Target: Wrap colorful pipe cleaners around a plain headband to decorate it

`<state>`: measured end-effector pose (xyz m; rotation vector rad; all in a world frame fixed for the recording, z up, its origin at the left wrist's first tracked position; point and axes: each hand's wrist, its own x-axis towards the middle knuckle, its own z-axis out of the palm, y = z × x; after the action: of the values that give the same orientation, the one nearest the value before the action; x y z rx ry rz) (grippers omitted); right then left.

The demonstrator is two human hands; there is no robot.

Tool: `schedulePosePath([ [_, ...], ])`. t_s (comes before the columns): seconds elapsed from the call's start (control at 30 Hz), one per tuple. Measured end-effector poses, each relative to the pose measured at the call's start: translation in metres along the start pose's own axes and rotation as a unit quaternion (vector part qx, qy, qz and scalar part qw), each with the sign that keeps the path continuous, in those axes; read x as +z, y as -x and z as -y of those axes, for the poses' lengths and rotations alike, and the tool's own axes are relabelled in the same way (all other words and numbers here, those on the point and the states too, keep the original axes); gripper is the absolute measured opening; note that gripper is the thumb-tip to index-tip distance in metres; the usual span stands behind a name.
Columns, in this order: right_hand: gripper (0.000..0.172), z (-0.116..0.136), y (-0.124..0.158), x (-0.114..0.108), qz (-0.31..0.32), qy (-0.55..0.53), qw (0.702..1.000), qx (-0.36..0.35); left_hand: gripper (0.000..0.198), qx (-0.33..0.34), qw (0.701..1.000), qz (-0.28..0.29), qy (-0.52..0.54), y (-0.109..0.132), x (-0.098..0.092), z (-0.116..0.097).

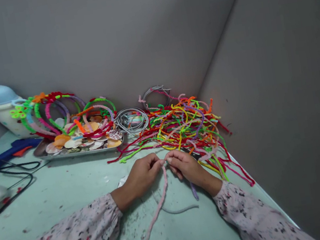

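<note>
My left hand [146, 173] is closed in a pinch on a pale pink pipe cleaner [159, 208], whose long tail hangs down toward the front of the table. Close beside it, my right hand [186, 166] is closed too, with thumb and fingertips meeting near the upper end of the same pipe cleaner. What sits between the right fingertips is too small to make out. Below the hands, a thin grey wire [181, 210] lies on the tabletop, passing by the pink tail. A short purple pipe cleaner [194, 191] pokes out beneath my right hand.
A tangled heap of coloured pipe cleaners [179, 127] spreads behind my hands. Coils of grey wire [132, 120] rest beside a metal tray [82, 152] of shells and wrapped hoops. Leftward are a blue glue gun [9, 153], its black cord and a blue-lidded container [9, 116]. Grey walls enclose the table.
</note>
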<state>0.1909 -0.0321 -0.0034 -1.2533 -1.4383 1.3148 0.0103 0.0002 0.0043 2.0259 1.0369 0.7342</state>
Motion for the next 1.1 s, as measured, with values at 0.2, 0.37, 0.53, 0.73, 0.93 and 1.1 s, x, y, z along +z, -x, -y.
schedulePosePath([
  [0.2,0.019,0.001,0.001,0.0,-0.003,0.001,1.0,0.003,0.021,0.006,1.0,0.007,0.003,0.001,-0.001,0.0],
  [0.37,0.019,0.001,0.001,0.0,-0.002,-0.001,1.0,-0.001,0.021,0.014,0.998,0.001,-0.063,0.004,0.002,-0.002],
  [0.53,0.019,0.001,0.0,-0.001,0.003,0.003,1.0,0.004,0.022,0.027,0.993,-0.005,-0.119,0.007,0.003,-0.004],
  [0.73,0.019,0.002,0.001,0.001,0.003,0.005,1.0,0.001,0.022,0.036,0.986,-0.017,-0.163,0.008,0.004,-0.004],
  [0.93,0.019,-0.001,0.001,0.001,-0.005,0.004,1.0,-0.012,0.017,0.031,0.99,-0.021,-0.136,0.009,0.004,-0.007],
  [1.1,0.019,0.0,0.001,0.001,-0.008,0.007,1.0,-0.008,0.017,0.034,0.989,-0.031,-0.143,0.011,0.004,-0.007],
])
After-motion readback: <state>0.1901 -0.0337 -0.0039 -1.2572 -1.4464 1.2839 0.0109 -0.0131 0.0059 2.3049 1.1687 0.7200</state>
